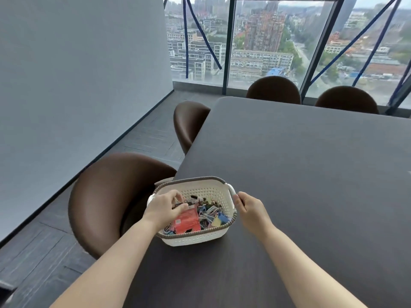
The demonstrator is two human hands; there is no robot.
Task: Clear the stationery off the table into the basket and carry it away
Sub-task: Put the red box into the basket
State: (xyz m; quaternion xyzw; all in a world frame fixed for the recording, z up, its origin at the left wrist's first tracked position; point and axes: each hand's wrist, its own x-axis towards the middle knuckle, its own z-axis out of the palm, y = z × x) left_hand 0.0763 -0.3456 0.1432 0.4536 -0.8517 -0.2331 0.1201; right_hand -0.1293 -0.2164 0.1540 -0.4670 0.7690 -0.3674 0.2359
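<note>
Found the white perforated basket [193, 238] standing on the dark worktop [300, 174], right at its near left edge, a grey woven band running round the rim. Saw it filled with stationery [204, 213]: a tangle of coloured binder clips [219, 218] and a red packet [186, 221] lying on top toward the near side. Saw the left hand [164, 207] over the left half of the basket, fingers curled above the contents, thumb tip close to the fingertips; could not tell whether anything was pinched between them. Found the right hand [250, 207] at the basket's right side, fingers curled at the white handle [232, 193] there and gripping it. Noted both hands apart, the open basket between them, both forearms bare. Noted a brown chair [100, 196] just left of the basket, against the worktop's edge, a second chair [189, 123] farther along that side, and two more at the far end. Beyond those, saw a tall window [266, 41] with dark frames and a city below; to the left, a plain grey wall [77, 63].
</note>
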